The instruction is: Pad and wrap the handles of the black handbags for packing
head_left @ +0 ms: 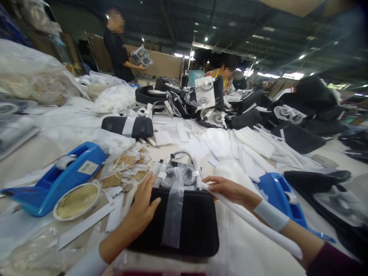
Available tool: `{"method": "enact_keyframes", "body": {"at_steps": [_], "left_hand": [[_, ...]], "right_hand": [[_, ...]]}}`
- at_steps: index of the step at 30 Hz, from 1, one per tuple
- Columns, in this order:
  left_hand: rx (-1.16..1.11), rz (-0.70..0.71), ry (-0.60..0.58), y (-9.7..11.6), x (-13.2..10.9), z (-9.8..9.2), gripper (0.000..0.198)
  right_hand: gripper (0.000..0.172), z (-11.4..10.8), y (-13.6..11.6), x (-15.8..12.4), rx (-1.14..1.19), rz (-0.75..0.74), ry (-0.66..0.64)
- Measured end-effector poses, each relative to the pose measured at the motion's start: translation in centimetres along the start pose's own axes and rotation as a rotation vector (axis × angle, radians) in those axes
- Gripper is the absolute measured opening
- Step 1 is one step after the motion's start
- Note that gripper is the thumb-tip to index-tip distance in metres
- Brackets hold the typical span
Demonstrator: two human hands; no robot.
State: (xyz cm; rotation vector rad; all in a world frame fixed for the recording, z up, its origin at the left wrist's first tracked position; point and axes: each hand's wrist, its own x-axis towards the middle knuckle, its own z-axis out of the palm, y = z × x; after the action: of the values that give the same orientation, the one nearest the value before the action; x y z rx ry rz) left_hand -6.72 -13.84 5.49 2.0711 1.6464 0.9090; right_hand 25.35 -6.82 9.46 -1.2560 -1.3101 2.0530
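Note:
A black zip case [195,226] lies flat on the table in front of me, with a strip of clear plastic [174,214] running over its middle. At its far edge sit bagged coiled cables [178,174]. My left hand [143,205] rests flat on the case's left end, fingers stretched out. My right hand [228,189] lies at the case's far right corner, fingers extended on a long white rolled sheet [258,226] that runs under my forearm.
A blue tape dispenser [57,178] and a round lid [76,201] sit at the left, another blue dispenser [280,195] at the right. Paper tags [126,168], white sheets and black cases cover the table beyond. Two people stand at the back.

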Motion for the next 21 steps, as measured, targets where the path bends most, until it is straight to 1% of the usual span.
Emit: {"method": "enact_keyframes", "body": {"at_steps": [2, 4, 6, 8, 10, 12, 14, 17, 19, 21], "left_hand": [[-0.015, -0.032, -0.083, -0.7, 0.9, -1.2, 0.06], [-0.009, -0.092, -0.17, -1.2, 2.1, -2.5, 0.067], [0.031, -0.148, -0.249, -1.5, 3.3, -3.7, 0.07], [0.096, -0.148, -0.314, -1.6, 4.3, -4.5, 0.066], [0.144, -0.1, -0.368, -1.4, 5.0, -5.0, 0.058], [0.14, -0.064, -0.423, -1.1, 5.4, -5.3, 0.053], [0.113, -0.061, -0.451, -1.0, 5.4, -5.3, 0.052], [0.07, -0.083, -0.439, -1.3, 5.0, -5.2, 0.055], [0.051, -0.098, -0.412, -1.7, 4.8, -5.0, 0.062], [0.042, -0.091, -0.402, -2.1, 4.6, -5.0, 0.065]], "right_hand": [[0.037, 0.1, -0.1, -0.2, -0.029, 0.013, 0.028], [0.039, 0.3, -0.2, -0.4, -0.065, 0.011, 0.038], [0.044, 0.6, -0.1, -0.6, -0.039, 0.011, 0.03], [0.045, 0.8, 0.2, -0.7, 0.021, 0.0, 0.023], [0.043, 0.9, 0.8, -0.5, 0.047, -0.025, 0.006], [0.043, 0.6, 1.3, 0.0, 0.037, -0.034, 0.003], [0.044, 0.2, 1.8, 0.4, 0.02, -0.013, 0.029], [0.046, -0.3, 2.0, 0.8, 0.012, 0.033, 0.056], [0.047, -0.6, 1.9, 0.8, 0.047, 0.069, 0.04], [0.045, -0.8, 1.8, 0.8, 0.087, 0.094, -0.012]]}}
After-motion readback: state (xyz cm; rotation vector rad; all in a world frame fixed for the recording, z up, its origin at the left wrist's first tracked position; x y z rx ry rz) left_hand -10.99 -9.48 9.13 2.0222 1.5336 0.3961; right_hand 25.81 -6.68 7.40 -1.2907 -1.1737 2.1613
